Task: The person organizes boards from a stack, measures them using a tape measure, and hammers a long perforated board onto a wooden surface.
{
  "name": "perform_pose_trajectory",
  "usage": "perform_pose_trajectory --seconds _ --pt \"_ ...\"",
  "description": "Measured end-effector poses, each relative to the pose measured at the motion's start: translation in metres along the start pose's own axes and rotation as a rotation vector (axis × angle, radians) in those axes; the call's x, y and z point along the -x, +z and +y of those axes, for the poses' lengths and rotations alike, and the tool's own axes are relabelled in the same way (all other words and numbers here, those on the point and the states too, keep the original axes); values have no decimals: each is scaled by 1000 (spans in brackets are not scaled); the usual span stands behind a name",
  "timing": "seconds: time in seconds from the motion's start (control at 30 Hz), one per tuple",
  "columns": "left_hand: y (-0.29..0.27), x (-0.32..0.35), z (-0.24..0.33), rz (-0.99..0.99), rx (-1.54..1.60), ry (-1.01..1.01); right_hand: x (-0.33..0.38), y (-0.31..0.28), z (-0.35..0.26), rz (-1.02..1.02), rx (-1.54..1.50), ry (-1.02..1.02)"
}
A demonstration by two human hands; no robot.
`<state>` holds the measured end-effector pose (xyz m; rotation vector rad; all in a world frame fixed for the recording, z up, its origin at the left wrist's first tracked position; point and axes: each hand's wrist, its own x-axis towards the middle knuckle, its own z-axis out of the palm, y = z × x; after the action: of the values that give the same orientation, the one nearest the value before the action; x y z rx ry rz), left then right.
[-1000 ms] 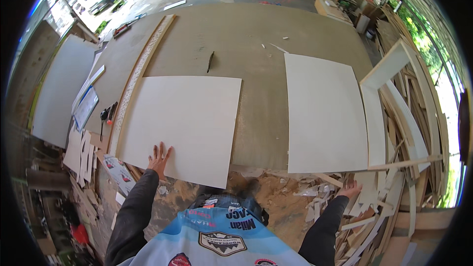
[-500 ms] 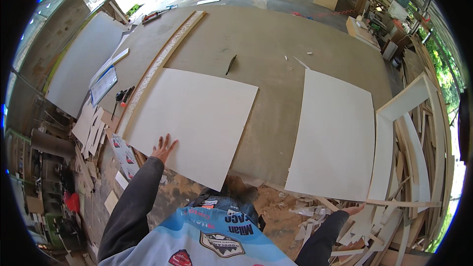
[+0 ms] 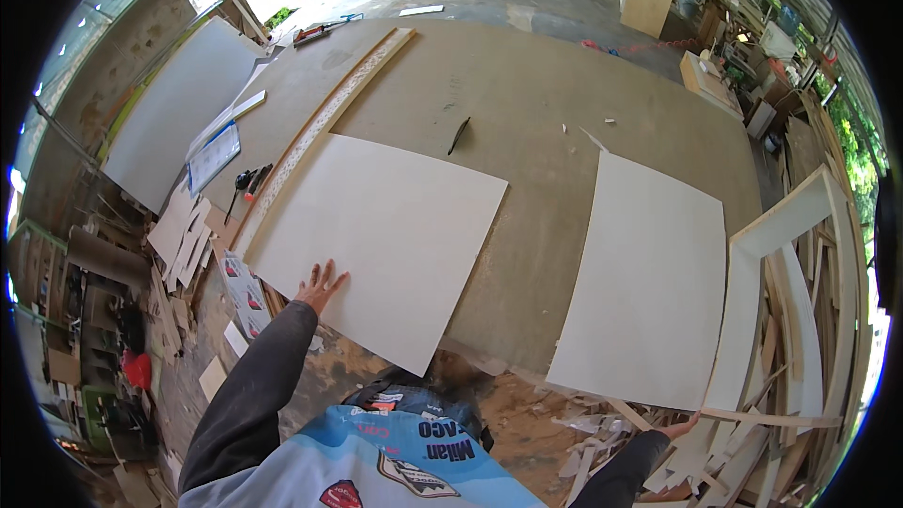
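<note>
My left hand (image 3: 323,285) rests with spread fingers on a large white panel (image 3: 404,226), near its front edge. The panel lies on the brown worktable (image 3: 527,254), its left side along a long wooden strip (image 3: 315,141). Low on the right, my right hand (image 3: 679,427) holds the near corner of a white-faced wooden frame (image 3: 743,320); its fingertips are partly hidden. This open frame stands at the table's right side. Against it lies a second white panel (image 3: 649,273), its near right corner just above my right hand.
A thin black pen-like tool (image 3: 459,135) lies beyond the panels. Black-and-orange hand tools (image 3: 256,181) and a blue-edged clipboard (image 3: 214,158) are at the left. Wood offcuts (image 3: 743,456) heap at the right; board scraps (image 3: 183,235) lie at the left.
The whole view has shifted slightly, so things sit a little lower and to the right. Both hands keep their places on the panel and the frame corner.
</note>
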<state>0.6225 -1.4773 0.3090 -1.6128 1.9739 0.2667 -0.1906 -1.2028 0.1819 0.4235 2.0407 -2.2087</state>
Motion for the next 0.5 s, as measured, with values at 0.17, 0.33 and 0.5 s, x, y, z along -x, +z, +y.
perform_pose_trajectory --seconds 0.17,0.33,0.5 --pt "-21 8 5 -65 -14 51 49 -16 20 180 639 50" --pt "-12 5 -7 -23 -7 118 253 -6 53 -393 716 -791" --pt "-26 2 -27 -56 -98 273 432 49 7 -1530 835 -957"
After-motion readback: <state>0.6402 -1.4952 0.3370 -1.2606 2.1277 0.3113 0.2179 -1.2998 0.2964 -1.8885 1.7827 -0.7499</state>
